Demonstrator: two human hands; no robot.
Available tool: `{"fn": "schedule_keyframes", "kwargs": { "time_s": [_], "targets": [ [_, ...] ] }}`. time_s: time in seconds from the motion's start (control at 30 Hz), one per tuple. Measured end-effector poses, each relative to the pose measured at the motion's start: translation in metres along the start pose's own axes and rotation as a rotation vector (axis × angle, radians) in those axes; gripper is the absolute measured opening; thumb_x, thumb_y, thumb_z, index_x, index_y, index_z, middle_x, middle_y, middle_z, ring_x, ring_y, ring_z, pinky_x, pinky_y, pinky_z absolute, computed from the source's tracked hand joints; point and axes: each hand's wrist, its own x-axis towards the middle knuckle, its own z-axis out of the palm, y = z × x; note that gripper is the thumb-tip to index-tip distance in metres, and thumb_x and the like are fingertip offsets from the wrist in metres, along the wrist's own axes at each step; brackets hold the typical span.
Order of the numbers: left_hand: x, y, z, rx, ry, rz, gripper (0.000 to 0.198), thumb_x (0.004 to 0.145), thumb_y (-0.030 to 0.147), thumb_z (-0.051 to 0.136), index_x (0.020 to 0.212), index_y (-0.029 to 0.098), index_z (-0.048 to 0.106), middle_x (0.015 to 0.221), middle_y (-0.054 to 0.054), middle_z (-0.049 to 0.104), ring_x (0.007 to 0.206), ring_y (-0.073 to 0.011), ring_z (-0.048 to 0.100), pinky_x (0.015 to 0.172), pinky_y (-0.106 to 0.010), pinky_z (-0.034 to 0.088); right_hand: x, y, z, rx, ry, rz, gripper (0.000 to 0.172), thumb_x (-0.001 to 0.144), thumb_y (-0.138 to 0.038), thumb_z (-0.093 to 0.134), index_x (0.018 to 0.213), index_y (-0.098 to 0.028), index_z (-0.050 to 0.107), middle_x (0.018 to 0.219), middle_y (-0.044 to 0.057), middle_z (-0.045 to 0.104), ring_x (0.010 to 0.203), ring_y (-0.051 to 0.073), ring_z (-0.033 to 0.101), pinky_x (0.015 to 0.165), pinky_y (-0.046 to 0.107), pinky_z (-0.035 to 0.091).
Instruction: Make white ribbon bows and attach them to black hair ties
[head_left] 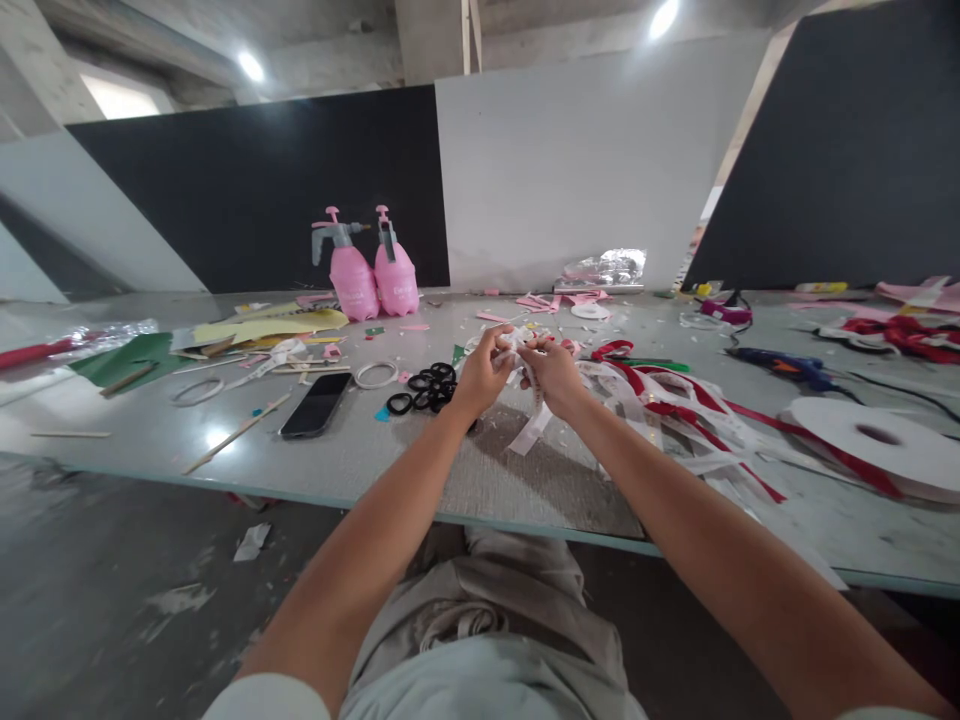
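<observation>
Both hands meet over the middle of the table, fingers pinched around a gathered white ribbon (529, 432). My left hand (486, 372) grips its bunched upper part from the left. From the right, my right hand (553, 372) pinches the same bunch, and a loose tail hangs below toward the table. The exact folds between the fingertips are too small to make out. Several black hair ties (427, 390) lie in a pile just left of my left hand. Red and white ribbons (675, 405) spread in a tangle to the right of my right hand.
A phone (318, 404) and a thin stick (238, 434) lie at left. Two pink spray bottles (354, 282) stand at the back. To the right are a glue gun (787, 368) and a large white ribbon spool (877, 440). Paper scraps (270, 324) litter the table (420, 470).
</observation>
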Motion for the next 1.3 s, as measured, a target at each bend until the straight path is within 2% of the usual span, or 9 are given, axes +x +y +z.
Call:
{"fn": "schedule_keyframes", "kwargs": {
  "time_s": [0.27,0.53,0.6,0.73,0.8,0.87,1.0,1.13,1.3],
  "targets": [
    [0.006,-0.012,-0.003,-0.042,0.048,-0.037,0.036,0.078,0.025,0.063,0.114,0.023,0.056,0.09,-0.001,0.057,0.067,-0.0094,0.049,0.068,-0.022,0.04,0.0,-0.007,-0.008,0.036,-0.241,0.187,0.029,0.069,-0.038,0.075,0.066,-0.016,0.058,0.054,-0.003,0.051,0.045,0.007,0.047,0.043,0.021,0.049],
    [0.012,-0.019,-0.003,-0.459,-0.078,-0.349,0.036,0.072,0.038,0.07,0.099,0.017,0.058,0.075,0.001,0.057,0.055,-0.007,0.048,0.053,-0.02,0.038,-0.015,-0.02,-0.01,0.269,-0.637,0.423,0.015,0.082,-0.025,0.067,0.079,-0.011,0.062,0.06,-0.001,0.054,0.049,0.006,0.048,0.046,0.017,0.048],
    [0.014,-0.018,-0.004,-0.488,0.035,-0.3,0.034,0.075,0.042,0.067,0.097,0.018,0.058,0.071,0.002,0.055,0.052,-0.0066,0.045,0.051,-0.02,0.036,-0.014,-0.019,-0.008,0.324,-0.58,0.404,0.012,0.084,-0.024,0.064,0.081,-0.012,0.062,0.06,-0.001,0.055,0.049,0.006,0.049,0.045,0.017,0.048],
    [0.022,-0.016,-0.018,-0.418,0.503,-0.158,0.031,0.085,0.049,0.055,0.082,0.018,0.055,0.071,0.001,0.052,0.054,-0.007,0.043,0.05,-0.02,0.034,-0.003,-0.014,-0.01,0.33,-0.366,0.356,0.013,0.086,-0.022,0.061,0.076,-0.014,0.059,0.057,-0.001,0.055,0.047,0.008,0.05,0.046,0.019,0.049],
    [0.023,-0.012,-0.025,-0.312,0.615,-0.092,0.035,0.089,0.051,0.048,0.076,0.018,0.053,0.071,0.0,0.051,0.058,-0.0084,0.045,0.053,-0.02,0.036,0.002,-0.011,-0.012,0.35,-0.272,0.328,0.012,0.086,-0.02,0.06,0.075,-0.015,0.058,0.056,-0.002,0.054,0.047,0.008,0.05,0.047,0.019,0.05],
    [0.02,-0.006,-0.027,-0.122,0.573,0.035,0.038,0.091,0.05,0.044,0.071,0.018,0.054,0.071,-0.001,0.051,0.065,-0.0109,0.048,0.063,-0.023,0.041,0.006,-0.009,-0.014,0.374,-0.191,0.307,0.012,0.085,-0.019,0.06,0.074,-0.016,0.058,0.056,-0.003,0.054,0.047,0.008,0.049,0.048,0.019,0.05],
    [0.009,0.004,-0.019,0.338,0.239,0.248,0.037,0.09,0.046,0.048,0.071,0.019,0.063,0.087,-0.006,0.057,0.089,-0.0177,0.053,0.086,-0.031,0.041,0.009,-0.007,-0.015,0.401,-0.121,0.297,0.012,0.081,-0.018,0.063,0.071,-0.016,0.057,0.056,-0.003,0.055,0.049,0.008,0.05,0.049,0.019,0.049],
    [0.006,-0.001,-0.012,0.561,0.173,0.203,0.029,0.087,0.045,0.054,0.084,0.02,0.07,0.094,-0.007,0.058,0.094,-0.0203,0.053,0.09,-0.034,0.041,0.008,-0.008,-0.013,0.403,-0.122,0.293,0.012,0.078,-0.019,0.067,0.071,-0.017,0.058,0.055,-0.004,0.055,0.049,0.008,0.05,0.048,0.018,0.048],
    [0.009,-0.008,-0.013,0.505,0.154,0.167,0.027,0.084,0.043,0.058,0.094,0.021,0.07,0.098,-0.008,0.059,0.096,-0.0203,0.054,0.09,-0.033,0.042,0.004,-0.012,-0.012,0.38,-0.161,0.275,0.005,0.079,-0.019,0.064,0.076,-0.016,0.062,0.06,-0.002,0.06,0.052,0.008,0.054,0.051,0.019,0.05]
  ]
}}
